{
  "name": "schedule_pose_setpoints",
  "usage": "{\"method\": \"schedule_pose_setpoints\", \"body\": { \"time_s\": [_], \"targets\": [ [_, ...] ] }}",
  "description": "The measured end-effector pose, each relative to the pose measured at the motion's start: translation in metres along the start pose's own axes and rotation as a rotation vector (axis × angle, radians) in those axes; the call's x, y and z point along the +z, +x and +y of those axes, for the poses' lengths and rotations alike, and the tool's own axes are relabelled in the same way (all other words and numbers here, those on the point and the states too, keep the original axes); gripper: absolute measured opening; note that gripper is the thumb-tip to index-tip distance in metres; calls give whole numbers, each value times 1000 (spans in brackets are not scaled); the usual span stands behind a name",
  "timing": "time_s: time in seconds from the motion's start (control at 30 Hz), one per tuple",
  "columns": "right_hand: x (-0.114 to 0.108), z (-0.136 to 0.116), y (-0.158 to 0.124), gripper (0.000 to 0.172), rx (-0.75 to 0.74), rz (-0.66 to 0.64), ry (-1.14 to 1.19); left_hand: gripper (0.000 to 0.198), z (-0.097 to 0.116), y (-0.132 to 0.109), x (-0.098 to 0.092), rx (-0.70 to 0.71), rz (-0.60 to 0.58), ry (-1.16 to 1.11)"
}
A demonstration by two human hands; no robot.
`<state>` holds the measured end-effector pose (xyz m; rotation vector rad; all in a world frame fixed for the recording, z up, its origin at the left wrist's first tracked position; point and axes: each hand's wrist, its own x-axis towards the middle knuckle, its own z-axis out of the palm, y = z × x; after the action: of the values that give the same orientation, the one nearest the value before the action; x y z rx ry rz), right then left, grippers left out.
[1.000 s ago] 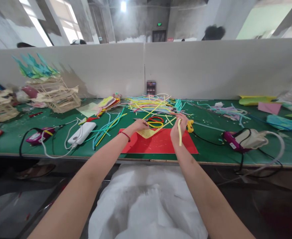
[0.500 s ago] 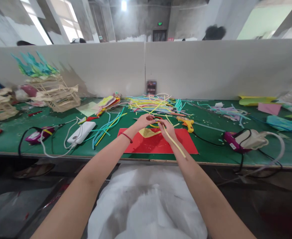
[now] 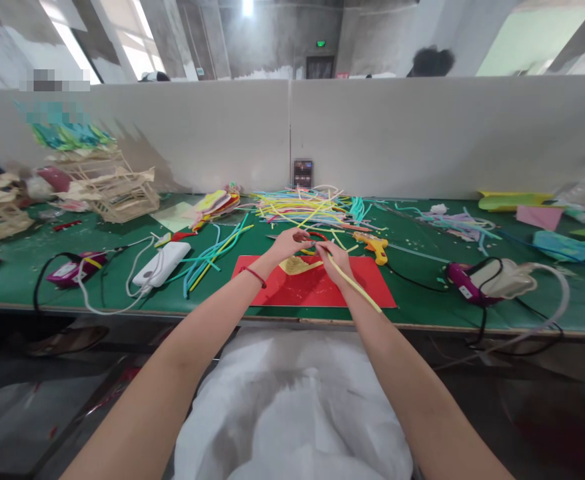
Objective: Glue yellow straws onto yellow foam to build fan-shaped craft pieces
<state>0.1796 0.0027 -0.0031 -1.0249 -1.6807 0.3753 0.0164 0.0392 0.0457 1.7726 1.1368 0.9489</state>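
My right hand (image 3: 335,259) is closed on a pale yellow foam strip (image 3: 356,287), whose free length trails back over my right forearm. My left hand (image 3: 289,244) is close beside it, fingers bent into a pinch near the strip's front end; what lies between them is too small to make out. Under both hands is a red sheet (image 3: 317,290) bearing a pale yellow piece (image 3: 295,266) with curved lines, partly covered by my left hand. Just beyond my hands lie scissors (image 3: 318,235) with red handles, partly hidden.
A yellow glue gun (image 3: 375,247) lies right of the red sheet. Behind is a heap of coloured strips (image 3: 302,210). Blue and yellow strips (image 3: 215,257) and a white power bank (image 3: 162,264) are at left. A corded purple box (image 3: 465,283) sits right, near the table edge.
My two hands stay almost in place, with the right fingers drawn slightly closer together. The tail of the yellow strip has shifted a little to the right along my forearm.
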Motion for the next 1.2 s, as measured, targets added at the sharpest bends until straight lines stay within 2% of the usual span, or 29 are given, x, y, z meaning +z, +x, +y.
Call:
{"method": "schedule_pose_setpoints", "body": {
  "time_s": [0.3,0.53,0.73,0.87,0.97,1.1,1.2],
  "targets": [
    [0,0,0,32,-10,18,0,35,0,0,2,-13,10,4],
    [-4,-2,0,32,-14,40,-17,33,-1,-3,-3,-40,-27,17],
    [-4,0,1,33,-37,81,-10,17,6,-6,-5,-29,-11,82],
    [-5,3,2,33,-46,143,-41,15,4,-9,-11,3,66,211],
    [-7,4,9,29,-81,173,-81,19,-4,-12,-20,26,113,394],
    [-13,2,30,21,-132,200,-148,15,-14,-13,-30,7,165,707],
    [-20,-2,49,16,-168,202,-183,23,-18,-9,-32,-52,196,840]
  ]
}}
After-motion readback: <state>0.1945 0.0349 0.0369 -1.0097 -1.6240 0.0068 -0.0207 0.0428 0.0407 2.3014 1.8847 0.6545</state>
